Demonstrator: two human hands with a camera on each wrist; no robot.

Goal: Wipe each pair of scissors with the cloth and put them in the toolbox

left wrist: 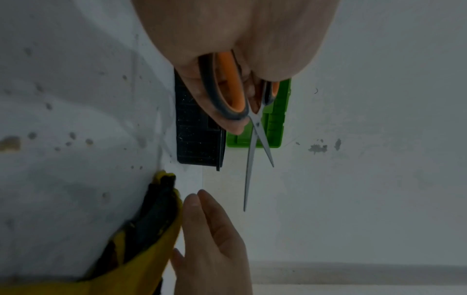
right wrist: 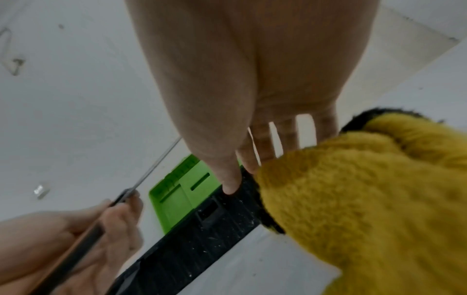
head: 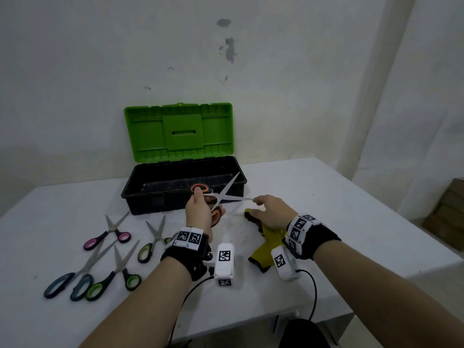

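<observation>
My left hand [head: 200,208] grips the orange-handled scissors [head: 219,195] by the handles and holds them up in front of the black toolbox [head: 140,202]. The blades are spread apart. In the left wrist view the scissors [left wrist: 256,127] point away from the palm, and the long blade tip ends a little short of my right hand [left wrist: 212,239]. My right hand [head: 270,210] hovers with straight, spread fingers over the yellow cloth [head: 266,249], which lies crumpled on the table. The right wrist view shows the cloth [right wrist: 366,199] beside the fingers [right wrist: 228,179], with nothing pinched.
The toolbox's green lid [head: 178,131] stands open against the wall. Several other scissors lie at the left of the white table [head: 326,197]: a pink-handled pair [head: 108,237], a blue-grey pair [head: 75,280] and two green-handled pairs [head: 120,272]. A cardboard box [head: 449,212] sits off the table's right side.
</observation>
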